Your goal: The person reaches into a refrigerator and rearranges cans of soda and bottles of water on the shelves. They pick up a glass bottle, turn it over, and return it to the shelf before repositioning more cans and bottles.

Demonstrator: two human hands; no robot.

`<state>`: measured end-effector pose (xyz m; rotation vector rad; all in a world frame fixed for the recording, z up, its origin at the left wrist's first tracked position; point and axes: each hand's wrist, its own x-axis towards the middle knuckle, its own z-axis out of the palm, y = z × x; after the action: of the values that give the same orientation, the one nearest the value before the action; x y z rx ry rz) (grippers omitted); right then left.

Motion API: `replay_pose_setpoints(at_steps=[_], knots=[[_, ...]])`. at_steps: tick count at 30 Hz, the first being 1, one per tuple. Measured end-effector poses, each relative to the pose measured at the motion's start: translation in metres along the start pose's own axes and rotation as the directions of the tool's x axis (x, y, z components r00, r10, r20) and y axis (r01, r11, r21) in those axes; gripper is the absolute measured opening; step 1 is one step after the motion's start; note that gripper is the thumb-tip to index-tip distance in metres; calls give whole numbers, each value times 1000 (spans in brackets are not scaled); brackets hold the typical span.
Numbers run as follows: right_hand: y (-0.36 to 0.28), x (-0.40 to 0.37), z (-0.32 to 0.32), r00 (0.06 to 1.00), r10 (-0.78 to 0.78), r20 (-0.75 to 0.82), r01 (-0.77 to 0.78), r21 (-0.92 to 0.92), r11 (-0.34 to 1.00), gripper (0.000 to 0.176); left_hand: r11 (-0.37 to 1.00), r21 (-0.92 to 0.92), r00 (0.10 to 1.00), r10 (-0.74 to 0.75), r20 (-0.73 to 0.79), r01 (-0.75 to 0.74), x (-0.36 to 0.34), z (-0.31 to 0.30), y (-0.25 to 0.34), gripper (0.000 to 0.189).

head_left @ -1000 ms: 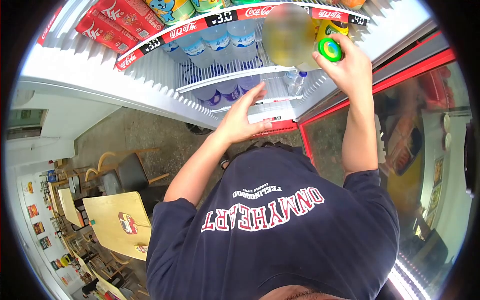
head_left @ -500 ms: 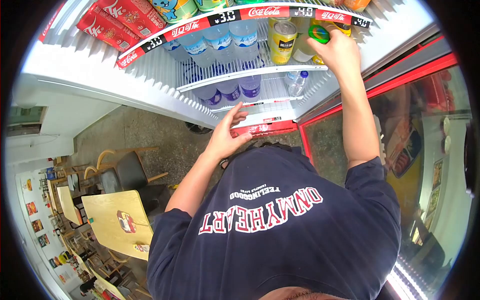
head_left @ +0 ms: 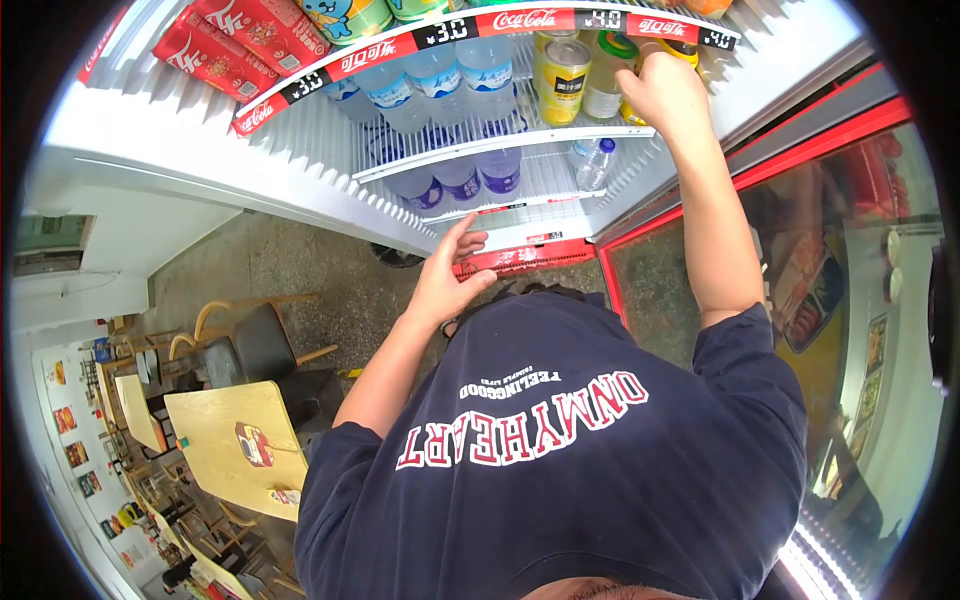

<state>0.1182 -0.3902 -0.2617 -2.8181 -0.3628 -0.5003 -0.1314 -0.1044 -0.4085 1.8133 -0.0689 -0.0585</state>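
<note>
My right hand (head_left: 668, 95) is inside the open drinks fridge, on the middle shelf, with its fingers curled. Its thumb is right at the side of a clear bottle with a green cap (head_left: 607, 80), which stands upright. Behind and under the hand show yellow drinks (head_left: 683, 52); what the fingers hold is hidden. Left of the bottle stands a yellow can (head_left: 565, 82). My left hand (head_left: 450, 275) hangs in front of the fridge's lower part, fingers apart and holding nothing.
Red cola cans (head_left: 225, 60) fill the upper shelf's left end. Water bottles (head_left: 430, 80) stand on the middle shelf, purple-labelled bottles (head_left: 460, 182) below. The red-framed glass door (head_left: 780, 240) is open at right. A wooden table (head_left: 235, 430) and a chair (head_left: 265, 345) stand at left.
My right hand has let go of the green-capped bottle's top and moved slightly right and down. That bottle now shows more fully. My left hand has barely shifted.
</note>
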Motion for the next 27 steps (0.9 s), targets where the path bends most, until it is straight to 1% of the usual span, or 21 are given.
replay_pose_setpoints(at_steps=[1, 4, 7, 10, 13, 16, 19, 22, 25, 27], knots=[[1, 0, 0, 1000, -9, -7, 9, 10, 1000, 53, 1000, -6, 1000, 5, -6, -5, 0, 0, -3, 94], [-8, 2, -11, 998, -14, 65, 12, 39, 999, 58, 1000, -5, 1000, 12, -10, -12, 0, 0, -4, 94], [-3, 9, 1, 995, -24, 96, 22, 18, 1000, 54, 1000, -5, 1000, 5, -11, -5, 0, 1, 0, 94], [-3, 5, 3, 1000, 10, 1, -10, 6, 1000, 58, 1000, 14, 1000, -2, -3, 2, 0, 2, -4, 93], [-8, 0, 0, 995, 95, -40, -93, 52, 994, 58, 1000, 24, 1000, -19, 8, 19, -3, 3, -5, 93], [-5, -3, 6, 989, 97, -115, -87, 90, 992, 55, 999, 38, 999, -35, 14, 35, -5, 2, -3, 93], [-4, -7, 7, 993, 61, -101, -53, 79, 995, 52, 997, 35, 997, -70, 44, 69, -7, 2, -5, 90], [-1, -8, 12, 991, 37, -130, -21, 123, 992, 49, 994, 57, 995, -93, 43, 91, -5, 4, 6, 90], [0, -9, 15, 987, 55, -151, -36, 130, 991, 50, 995, 74, 998, -61, 13, 60, 1, 3, 2, 90], [-3, -12, 11, 988, 94, -125, -60, 256, 965, 51, 997, 45, 997, -69, -24, 70, 7, 1, 2, 88]])
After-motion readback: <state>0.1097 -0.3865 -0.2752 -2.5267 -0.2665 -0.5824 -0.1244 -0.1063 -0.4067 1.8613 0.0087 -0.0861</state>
